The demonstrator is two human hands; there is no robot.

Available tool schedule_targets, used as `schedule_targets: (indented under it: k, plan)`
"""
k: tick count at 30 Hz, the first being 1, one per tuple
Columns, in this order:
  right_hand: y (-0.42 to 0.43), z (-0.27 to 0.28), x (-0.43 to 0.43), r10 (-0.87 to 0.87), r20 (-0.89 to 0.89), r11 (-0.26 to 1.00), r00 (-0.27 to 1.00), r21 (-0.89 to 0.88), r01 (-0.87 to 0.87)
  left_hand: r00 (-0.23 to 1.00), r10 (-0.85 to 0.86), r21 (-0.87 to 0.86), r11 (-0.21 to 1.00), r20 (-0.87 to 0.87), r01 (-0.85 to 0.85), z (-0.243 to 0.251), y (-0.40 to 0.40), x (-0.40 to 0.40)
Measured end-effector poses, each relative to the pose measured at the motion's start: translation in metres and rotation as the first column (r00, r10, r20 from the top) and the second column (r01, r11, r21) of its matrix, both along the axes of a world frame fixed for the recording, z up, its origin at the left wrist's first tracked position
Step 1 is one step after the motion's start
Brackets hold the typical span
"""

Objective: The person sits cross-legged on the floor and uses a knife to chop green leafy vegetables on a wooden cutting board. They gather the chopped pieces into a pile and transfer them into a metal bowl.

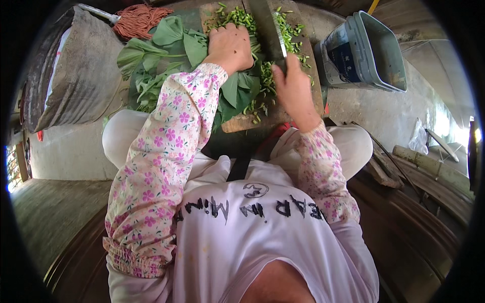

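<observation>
My left hand (230, 47) presses down on a bunch of long green stems, its fingers curled over them. Broad green leaves (169, 31) of the bunch spread out to the left and below this hand. In my right hand (295, 91) is the handle of a cleaver (267, 30), its wide dark blade upright just right of the left hand. Chopped green stems (291, 36) lie on both sides of the blade. Under all this is a worn wooden cutting board (242, 125), partly covered by leaves. The hand hides most of the gripped stems.
A grey plastic bucket (339, 72) stands right of the board. At the far left are a mop with a reddish string head (138, 21) and a large weathered, curved container (81, 72). Bamboo poles (432, 166) and wood pieces (382, 170) lie at the right.
</observation>
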State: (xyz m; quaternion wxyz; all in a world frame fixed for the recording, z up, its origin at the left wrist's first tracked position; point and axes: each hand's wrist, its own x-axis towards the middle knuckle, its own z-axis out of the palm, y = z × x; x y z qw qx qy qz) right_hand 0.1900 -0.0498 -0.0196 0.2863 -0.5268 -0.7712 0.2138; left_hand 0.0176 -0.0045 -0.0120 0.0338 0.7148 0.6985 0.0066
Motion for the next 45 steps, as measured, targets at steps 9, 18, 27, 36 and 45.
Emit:
schedule_targets:
  k: [9,18,27,36,45]
  plan:
    - [-0.011,0.011,-0.009,0.065,-0.020,0.998,0.998,0.009,-0.065,1.000,-0.004,0.027,1.000,-0.002,0.004,-0.003,0.000,-0.002]
    - [-0.008,0.042,-0.015,0.010,-0.264,0.835,0.965,0.532,0.137,0.999,-0.046,0.137,0.990,0.029,0.041,-0.017,-0.001,-0.007]
    - [-0.010,0.001,-0.015,0.036,0.181,0.998,0.983,0.047,-0.045,0.990,-0.119,-0.019,0.993,-0.081,0.118,0.025,-0.020,-0.035]
    - [0.009,0.087,-0.005,0.081,-0.310,0.876,0.947,0.476,0.081,0.979,-0.187,0.125,0.972,-0.084,0.197,-0.003,-0.024,-0.027]
    - [0.012,0.050,-0.010,0.070,-0.068,0.975,0.995,0.214,-0.054,0.935,-0.264,0.173,0.936,-0.235,0.308,-0.009,-0.017,-0.031]
